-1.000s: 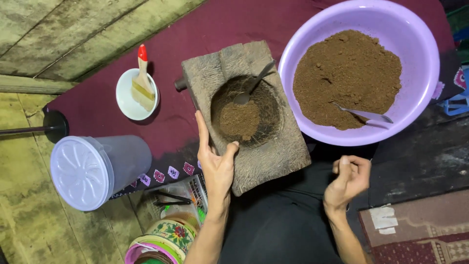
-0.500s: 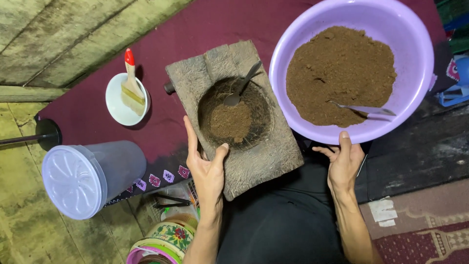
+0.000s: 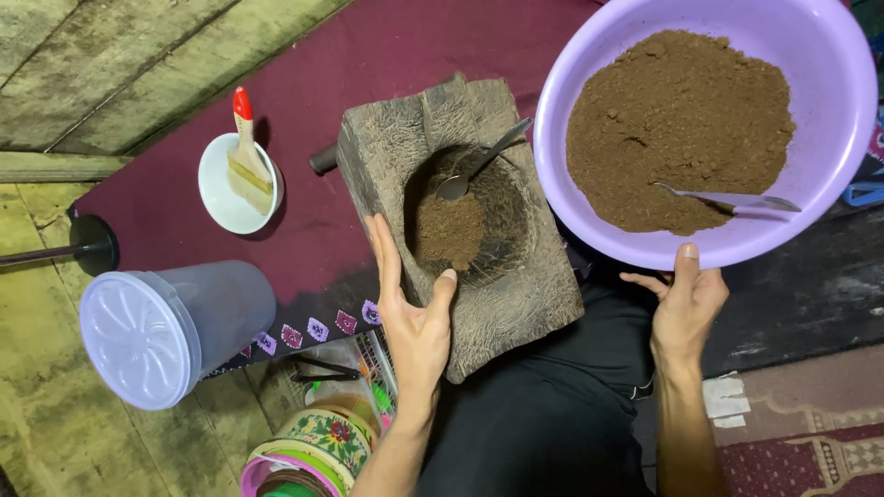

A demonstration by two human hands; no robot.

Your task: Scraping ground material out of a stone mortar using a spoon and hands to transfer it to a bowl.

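Head view shows your left hand [image 3: 416, 317] spread flat against the wooden mortar block [image 3: 460, 221] and your right hand [image 3: 683, 299] open, thumb touching the purple basin [image 3: 833, 138] rim; tilt it and brown powder [image 3: 677, 124] spills.

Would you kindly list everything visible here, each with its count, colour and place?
Wooden block: one, grey-brown, centre, with a hollow holding brown powder.
Spoon in the hollow: one, metal, leaning on the hollow's far edge.
Basin: one, lilac, upper right, holding a heap of brown powder.
Spoon in the basin: one, metal, lying on the powder.
Small dish: one, white, left of the block.
Brush: one, red-tipped handle, pale bristles, resting in the dish.
Lidded container: one, translucent white, lower left, on its side.
Cloth: one, maroon, under the block and dish.
Left hand: on the block's near rim.
Right hand: thumb at the basin's near rim.
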